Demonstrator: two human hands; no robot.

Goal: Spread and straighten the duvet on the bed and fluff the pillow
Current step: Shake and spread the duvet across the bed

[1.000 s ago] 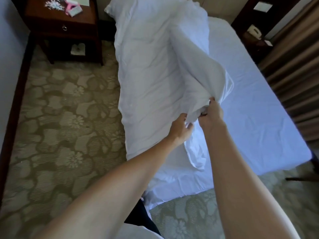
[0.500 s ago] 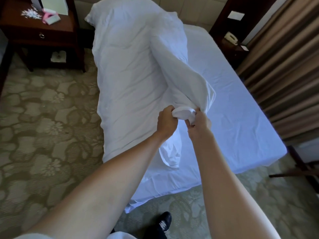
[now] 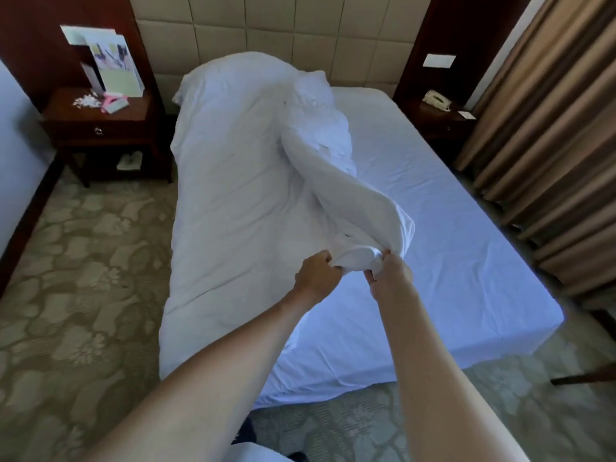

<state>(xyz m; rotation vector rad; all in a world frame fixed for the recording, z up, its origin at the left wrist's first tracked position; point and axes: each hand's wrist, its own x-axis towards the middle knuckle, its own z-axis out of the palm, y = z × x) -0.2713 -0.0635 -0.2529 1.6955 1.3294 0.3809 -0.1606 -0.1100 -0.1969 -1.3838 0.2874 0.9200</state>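
Since the earlier frame my view has lifted to take in the headboard [image 3: 266, 38], and my 2 hands have drawn a little apart on the bunched duvet [image 3: 240, 201] edge. My left hand [image 3: 316, 276] and right hand [image 3: 388, 273] each grip that raised fold with curled fingers above the bed [image 3: 466, 261]. It lies along the bed's left half, reaching up over the pillow end; its right side is folded back, baring the sheet.

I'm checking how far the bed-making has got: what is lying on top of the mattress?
The white duvet lies bunched along the left side of the mattress; both hands grip its near end. The right side shows only the fitted sheet. Anything beneath the duvet, a pillow included, is covered.
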